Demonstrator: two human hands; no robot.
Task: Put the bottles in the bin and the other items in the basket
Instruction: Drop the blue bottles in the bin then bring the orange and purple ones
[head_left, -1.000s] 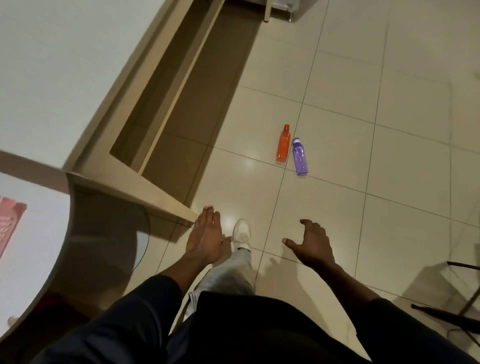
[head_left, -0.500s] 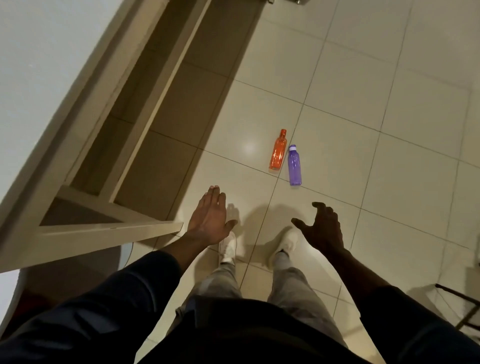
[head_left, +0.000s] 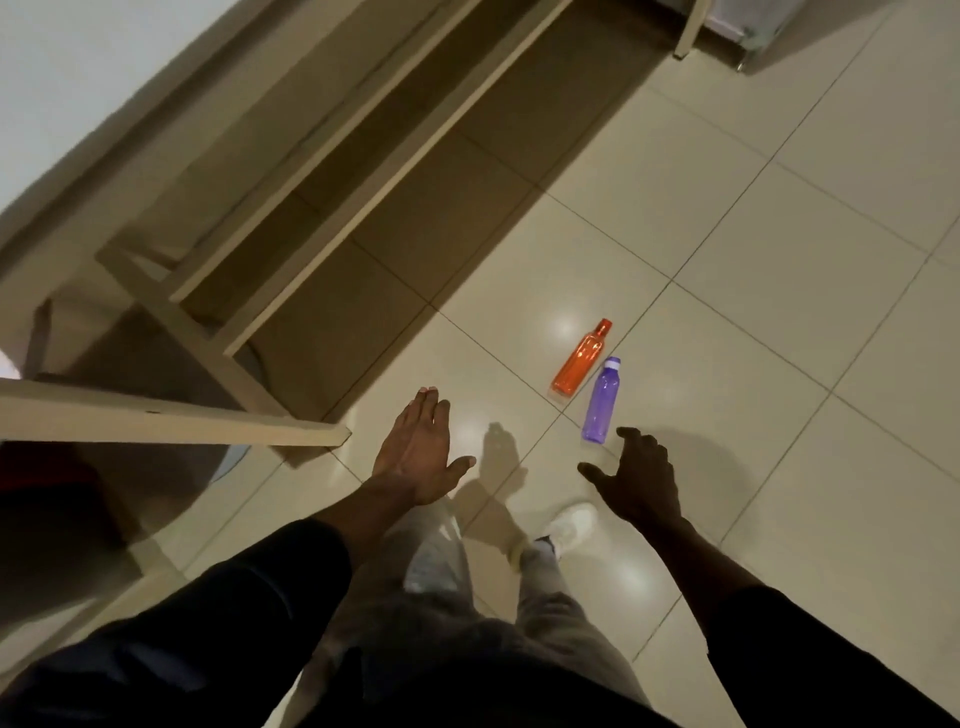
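Two bottles lie side by side on the tiled floor: an orange bottle (head_left: 580, 359) and, just right of it, a purple bottle (head_left: 601, 401) with a white cap. My right hand (head_left: 636, 475) hovers just below the purple bottle's base, fingers spread, holding nothing. My left hand (head_left: 422, 447) is stretched out flat to the left of the bottles, also with nothing in it. No bin or basket is in view.
A beige table frame (head_left: 218, 426) with legs and crossbars fills the left side, its corner near my left hand. A chair or furniture leg (head_left: 687, 31) stands at the top. My legs and a white shoe (head_left: 569, 525) are below my hands.
I have walked closer to the bottles; they now lie just ahead of my right hand. Both hands have stayed open and moved forward. The table frame has slid back on the left.
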